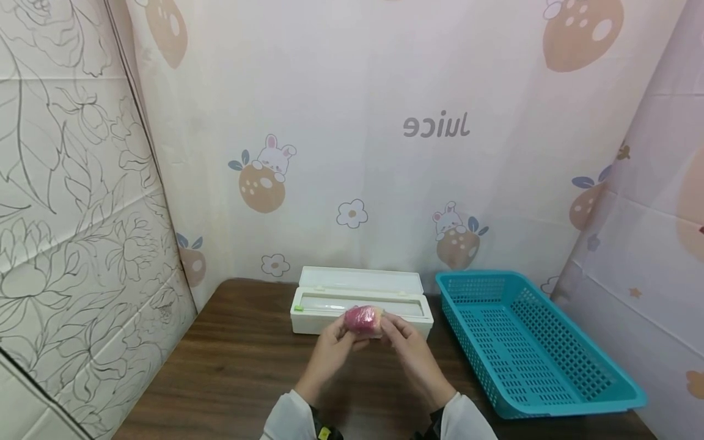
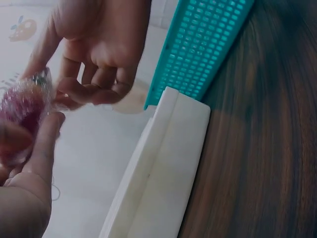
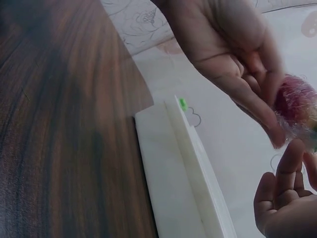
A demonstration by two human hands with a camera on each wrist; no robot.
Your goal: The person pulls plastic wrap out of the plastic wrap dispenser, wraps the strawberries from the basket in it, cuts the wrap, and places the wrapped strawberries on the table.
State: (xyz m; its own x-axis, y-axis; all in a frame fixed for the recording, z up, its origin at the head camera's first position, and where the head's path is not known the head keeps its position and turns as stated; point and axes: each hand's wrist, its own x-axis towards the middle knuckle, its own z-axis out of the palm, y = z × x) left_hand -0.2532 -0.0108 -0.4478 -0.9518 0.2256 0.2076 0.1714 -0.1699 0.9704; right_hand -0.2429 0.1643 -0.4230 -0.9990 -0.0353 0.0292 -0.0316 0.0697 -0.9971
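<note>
A pink-and-yellow, fruit-like thing is wrapped in clear, shiny cling film; its exact kind is hard to tell. My left hand grips it between thumb and fingers at its pink end. At its paler end, my right hand pinches the wrapped film with thumb and fingertips. In the left wrist view a bit of green shows at this end of the wrapped thing. Just behind both hands stands a white cling film dispenser, its lid raised and a green slider at its left.
A turquoise perforated basket stands on the right of the dark wooden table. Patterned cloth walls rise behind the table and on both sides.
</note>
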